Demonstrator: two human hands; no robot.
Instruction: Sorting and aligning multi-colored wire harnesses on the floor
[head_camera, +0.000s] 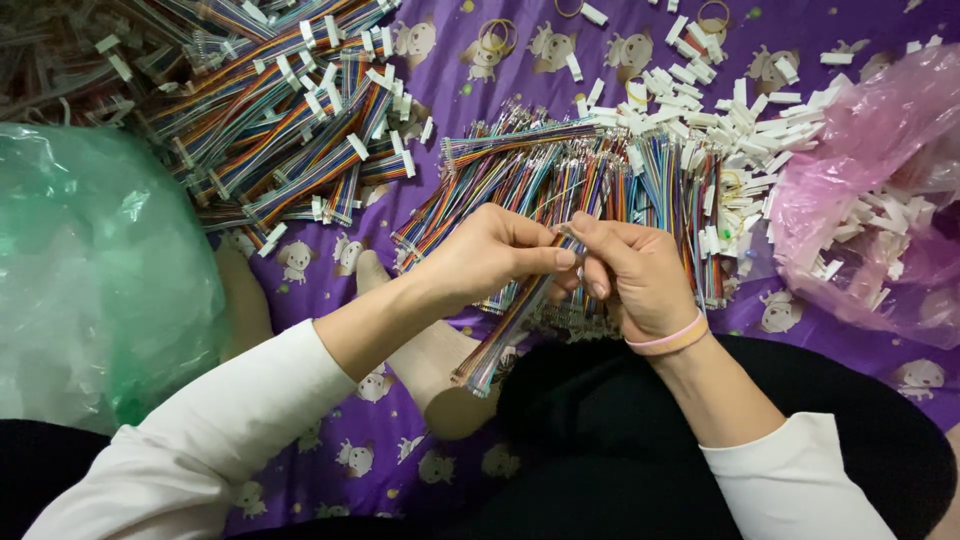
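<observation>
Purple cloth (400, 40) printed with small cartoon animals covers the whole work surface in the head view. At centre frame the left hand (490, 255) pinches a flat rainbow ribbon cable (505, 335), which hangs toward the lap, while the right hand (635, 275) closes its fingertips on the cable's upper end, apparently to steady the tiny terminals. Just behind lies a heap of loose cables (600, 160); finished bundles (290, 110) pile at upper left. White connector housings (740, 110) scatter at upper right beside a pink plastic bag (870, 150). A green bag (90, 260) fills the left edge.
</observation>
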